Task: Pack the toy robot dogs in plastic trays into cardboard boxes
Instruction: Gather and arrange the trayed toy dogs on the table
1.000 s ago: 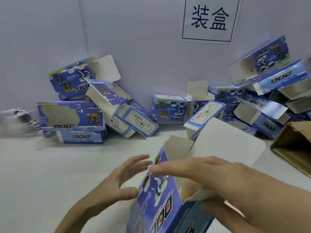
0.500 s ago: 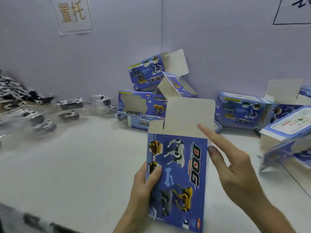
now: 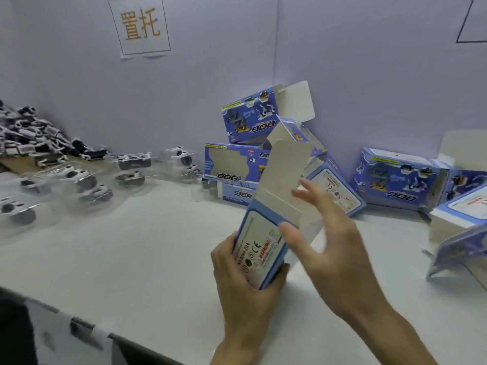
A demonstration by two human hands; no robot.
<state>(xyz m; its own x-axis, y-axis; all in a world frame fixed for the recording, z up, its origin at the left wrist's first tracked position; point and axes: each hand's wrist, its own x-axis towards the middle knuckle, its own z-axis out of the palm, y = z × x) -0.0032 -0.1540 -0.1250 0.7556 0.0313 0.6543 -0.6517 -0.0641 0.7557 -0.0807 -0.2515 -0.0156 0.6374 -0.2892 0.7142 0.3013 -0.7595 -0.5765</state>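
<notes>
Over the white table (image 3: 126,262), close in front of me, my left hand (image 3: 245,283) grips the lower end of a blue cardboard box (image 3: 259,248), fingers wrapped round one side and thumb round the other. It stands tilted in my grasp, with the white label side facing me, CE mark and red WARNING print showing. Its top flap (image 3: 286,167) is open and sticks straight up, plain grey-white inside.

My right hand (image 3: 332,248) is spread and holds nothing. The thumb rests on the upper edge of the label side and the fingers are fanned out beside the open end, near the side flap.

Behind the box, against the pale wall, a stack of blue DOG boxes (image 3: 237,167) leans together, some with flaps open. More boxes (image 3: 398,177) lie to the right, and one white-sided box sits tipped at the far right edge.

Off to the left, well apart from my hands, the toy dogs in clear plastic trays (image 3: 131,163) are scattered across the table. A denser heap of black-and-white dogs (image 3: 31,138) is piled at the far left.

Up on the wall is a paper sign (image 3: 141,25) with orange characters.
</notes>
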